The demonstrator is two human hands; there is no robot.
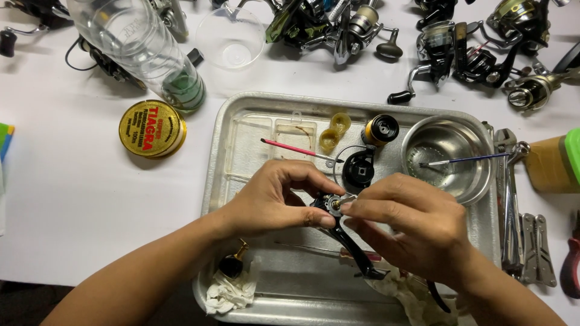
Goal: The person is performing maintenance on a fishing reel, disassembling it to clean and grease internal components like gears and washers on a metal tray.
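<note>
Two hands over middle of metal tray [225, 151], which sits mid-tabletop toward near edge. Left hand [275, 199]: fingers pinching black reel part [331, 205] at its round head. Right hand [411, 223]: fingertips pressed together on small silver piece [348, 200] at same head. Part's black arm runs toward tray's near edge. Steel bowl [477, 181] at tray's far right corner, blue-handled brush [468, 159] resting in it. Red-handled brush [293, 148] lies beyond left hand. Yellow round tin [151, 128] on tabletop left of tray
</note>
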